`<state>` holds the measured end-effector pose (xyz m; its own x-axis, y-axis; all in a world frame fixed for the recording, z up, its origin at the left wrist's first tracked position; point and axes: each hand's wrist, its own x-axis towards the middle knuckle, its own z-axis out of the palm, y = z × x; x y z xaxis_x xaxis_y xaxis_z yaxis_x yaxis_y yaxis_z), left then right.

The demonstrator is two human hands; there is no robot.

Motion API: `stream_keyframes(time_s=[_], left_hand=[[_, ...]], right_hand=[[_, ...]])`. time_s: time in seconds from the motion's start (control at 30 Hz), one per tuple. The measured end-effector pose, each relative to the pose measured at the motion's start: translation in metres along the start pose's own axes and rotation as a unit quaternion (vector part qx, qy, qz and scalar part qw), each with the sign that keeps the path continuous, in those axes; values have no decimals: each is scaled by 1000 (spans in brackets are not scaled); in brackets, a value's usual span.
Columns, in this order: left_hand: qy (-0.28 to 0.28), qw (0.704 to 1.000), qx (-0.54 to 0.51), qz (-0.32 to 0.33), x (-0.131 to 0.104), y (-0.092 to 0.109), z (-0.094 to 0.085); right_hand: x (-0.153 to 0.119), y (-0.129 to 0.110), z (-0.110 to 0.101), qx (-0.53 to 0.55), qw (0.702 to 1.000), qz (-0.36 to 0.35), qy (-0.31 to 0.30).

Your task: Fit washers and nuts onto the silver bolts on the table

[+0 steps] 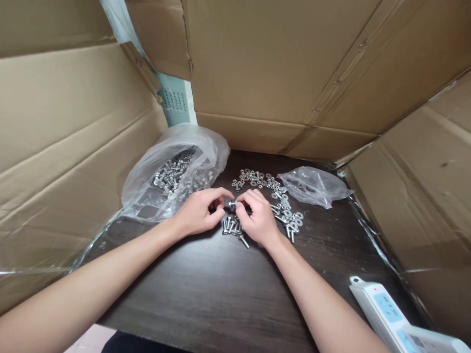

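While the short, silver metal bolt [231,203] sits between my hands, long axis roughly left-right, my right hand [257,215] is nearer: thumb and index pinched on its right end. Left hand [201,211] is off its left end, thumb and index curled but apart, index tip just beside the bolt; can't tell if touching. Both wrists angle inward, palms facing. Loose silver bolts [231,225] lie just below on the dark brown wood-grain table [206,289].

Bare left hand [198,212] and bare right hand [259,218]; behind their slim fingers [222,191], uncovered forearms [110,269], and farther back, dark navy cloth clothing [136,343].
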<state>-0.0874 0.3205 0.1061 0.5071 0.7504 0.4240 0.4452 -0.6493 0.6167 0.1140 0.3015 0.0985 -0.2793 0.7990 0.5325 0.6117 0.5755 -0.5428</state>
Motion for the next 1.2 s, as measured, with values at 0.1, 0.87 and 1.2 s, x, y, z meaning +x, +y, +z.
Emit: stream_keyframes(time_s=[0.1,0.87,1.2], left_hand=[[-1,1000,1,2,0,1,0],[23,999,22,-37,-1,1,-1],[9,1000,6,6,-2,2,-1]], right_hand=[[0,0,0,-1,1000,1,0],[0,0,0,0,1000,-2,4],[0,-1,0,-1,1000,-8,15]])
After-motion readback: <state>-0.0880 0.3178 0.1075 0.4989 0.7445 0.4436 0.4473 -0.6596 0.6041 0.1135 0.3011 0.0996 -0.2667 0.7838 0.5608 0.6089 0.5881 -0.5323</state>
